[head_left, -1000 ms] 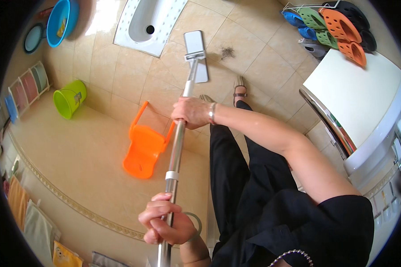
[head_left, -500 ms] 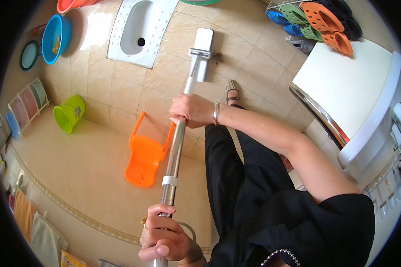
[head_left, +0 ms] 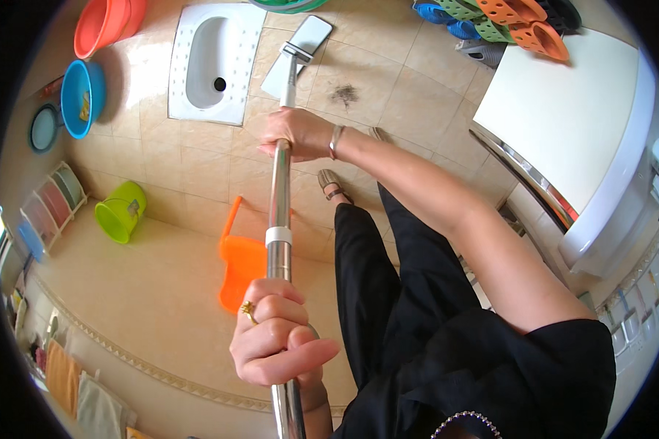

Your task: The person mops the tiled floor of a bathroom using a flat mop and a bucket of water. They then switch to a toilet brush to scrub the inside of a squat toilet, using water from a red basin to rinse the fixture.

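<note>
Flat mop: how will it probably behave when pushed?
Its metal pole looks straight, so probably stiff. The flat mop head likely swivels, sitting askew at its joint. Broad and flat, it should slide rather than roll.

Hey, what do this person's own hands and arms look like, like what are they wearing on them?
The right hand has a slim, silver-coloured bracelet at its wrist; that arm is bare up to a short black sleeve. The left hand wears a gold-coloured ring with a raised top.
</note>
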Action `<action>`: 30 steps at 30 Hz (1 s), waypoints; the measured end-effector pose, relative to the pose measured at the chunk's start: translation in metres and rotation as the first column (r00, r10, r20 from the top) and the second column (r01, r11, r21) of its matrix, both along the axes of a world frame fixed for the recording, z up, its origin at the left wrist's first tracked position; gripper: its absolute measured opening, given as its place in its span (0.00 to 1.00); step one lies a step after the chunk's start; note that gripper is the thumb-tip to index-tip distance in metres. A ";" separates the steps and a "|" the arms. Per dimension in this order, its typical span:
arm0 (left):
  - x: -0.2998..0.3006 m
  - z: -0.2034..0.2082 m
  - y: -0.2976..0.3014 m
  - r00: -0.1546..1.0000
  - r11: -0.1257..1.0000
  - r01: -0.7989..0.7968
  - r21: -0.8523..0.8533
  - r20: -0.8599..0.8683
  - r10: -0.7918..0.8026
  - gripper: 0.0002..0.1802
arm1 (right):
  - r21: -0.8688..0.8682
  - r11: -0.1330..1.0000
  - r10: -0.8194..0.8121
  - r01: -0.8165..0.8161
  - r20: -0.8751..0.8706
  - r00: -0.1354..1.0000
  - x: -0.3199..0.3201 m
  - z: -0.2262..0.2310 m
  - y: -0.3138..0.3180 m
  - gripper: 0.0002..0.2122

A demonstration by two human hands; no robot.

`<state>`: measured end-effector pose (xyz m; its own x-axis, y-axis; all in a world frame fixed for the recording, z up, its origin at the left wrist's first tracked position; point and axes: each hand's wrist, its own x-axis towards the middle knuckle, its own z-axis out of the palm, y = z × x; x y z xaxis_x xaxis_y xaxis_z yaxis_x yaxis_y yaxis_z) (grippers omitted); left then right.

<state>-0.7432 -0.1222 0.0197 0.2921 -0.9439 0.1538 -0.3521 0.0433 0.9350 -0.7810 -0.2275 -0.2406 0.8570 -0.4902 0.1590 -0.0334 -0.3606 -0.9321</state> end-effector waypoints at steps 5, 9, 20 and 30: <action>-0.003 0.019 0.018 0.992 0.994 0.100 0.049 -0.081 -0.096 0.16 | -0.020 0.973 -0.229 0.229 -0.016 0.973 -0.023 0.005 0.040 0.16; -0.007 0.032 0.036 0.953 0.953 0.279 0.114 -0.156 -0.261 0.15 | 0.057 0.951 -0.295 0.305 -0.142 0.945 -0.055 0.020 0.076 0.15; -0.021 0.055 0.009 0.867 0.878 0.478 0.017 -0.167 -0.469 0.12 | 0.004 0.782 -0.622 0.623 -0.063 0.781 -0.078 0.055 0.059 0.19; -0.036 -0.022 -0.036 0.920 0.919 0.293 -0.263 -0.183 -0.345 0.25 | 0.031 0.371 -0.926 0.928 0.092 0.367 -0.084 0.003 -0.030 0.17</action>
